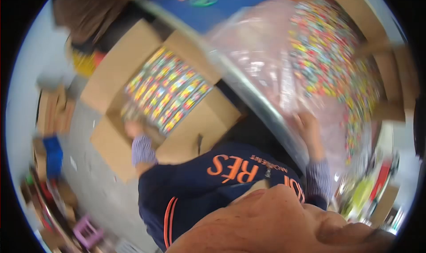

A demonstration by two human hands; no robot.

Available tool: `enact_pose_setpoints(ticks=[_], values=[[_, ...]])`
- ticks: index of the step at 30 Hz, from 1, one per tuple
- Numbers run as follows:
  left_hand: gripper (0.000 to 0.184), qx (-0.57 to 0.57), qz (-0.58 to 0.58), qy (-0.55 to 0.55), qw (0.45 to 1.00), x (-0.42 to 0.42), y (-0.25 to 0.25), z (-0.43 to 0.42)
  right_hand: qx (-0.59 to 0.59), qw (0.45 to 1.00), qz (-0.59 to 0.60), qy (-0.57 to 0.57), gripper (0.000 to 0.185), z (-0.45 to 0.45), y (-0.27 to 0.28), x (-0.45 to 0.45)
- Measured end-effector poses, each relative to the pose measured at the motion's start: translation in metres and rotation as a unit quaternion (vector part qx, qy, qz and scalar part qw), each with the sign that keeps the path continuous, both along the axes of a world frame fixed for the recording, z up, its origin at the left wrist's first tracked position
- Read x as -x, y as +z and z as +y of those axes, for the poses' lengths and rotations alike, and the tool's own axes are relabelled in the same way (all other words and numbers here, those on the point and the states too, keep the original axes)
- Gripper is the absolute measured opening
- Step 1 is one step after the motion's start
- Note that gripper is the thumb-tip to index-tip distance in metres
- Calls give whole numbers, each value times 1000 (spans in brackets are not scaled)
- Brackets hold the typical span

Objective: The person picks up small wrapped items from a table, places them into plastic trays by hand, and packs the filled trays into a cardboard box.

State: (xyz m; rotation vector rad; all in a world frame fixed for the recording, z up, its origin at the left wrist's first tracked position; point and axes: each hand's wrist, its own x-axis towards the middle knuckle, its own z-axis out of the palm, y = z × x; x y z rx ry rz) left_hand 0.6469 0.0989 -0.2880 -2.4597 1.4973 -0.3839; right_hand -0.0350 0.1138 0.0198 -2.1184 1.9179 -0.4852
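Note:
My left hand (133, 128) reaches into the near left corner of an open cardboard box (191, 140). Motion smears its fingers, and a blurred pale brownish shape lies right by them; I cannot make out whether it is held. Beside it, rows of small colourful packed pieces (168, 89), mostly yellow, red and green, fill the box. My right hand (307, 126) is over the clear plastic sheet (266, 53) by the table's near edge, its fingers curled together. What they hold, if anything, is too blurred to name.
A metal-edged table (239, 80) runs diagonally beside the box. Loose colourful small pieces (328, 53) lie heaped on its plastic. A blue surface (248, 2) adjoins at the top. Another person's dark clothing (88, 9) shows top left. A pink stool (87, 232) stands on the floor.

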Motion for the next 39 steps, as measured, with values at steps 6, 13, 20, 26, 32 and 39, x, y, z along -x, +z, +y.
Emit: enact_pose_setpoints(ticks=[6,13,20,26,32,39], values=[[55,380,180,74,904,121,119,-24,218,966,78,110,43,-124,-14,7],[58,378,240,-95,889,178,196,-79,89,974,145,-152,54,-129,-49,112],[55,431,161,-411,787,302,287,-115,29,937,151,-314,53,49,-50,212],[50,282,303,-628,660,466,306,-129,93,988,11,-119,32,131,-30,186],[38,94,399,-722,557,580,316,-99,81,844,177,-501,20,209,-31,238],[32,60,398,-786,470,635,312,-85,13,960,-17,-280,18,220,-12,190]])
